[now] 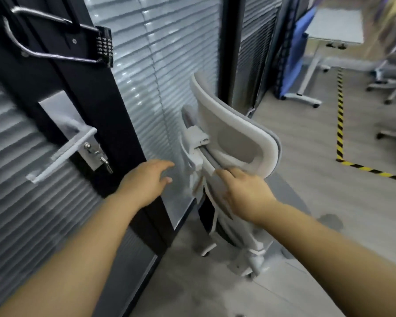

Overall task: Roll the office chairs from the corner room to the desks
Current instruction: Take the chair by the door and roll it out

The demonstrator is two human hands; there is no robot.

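Head view: the white office chair (233, 138) stands on the floor just beside the glass door (96, 106). Right hand (245, 191) holds its back; left hand (144, 181) hangs loose, empty. One-handed pushing could bump it into the door.

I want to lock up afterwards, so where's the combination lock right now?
In the head view, the combination lock hangs at upper left on the black door frame, above the white door handle and left of the blinds.
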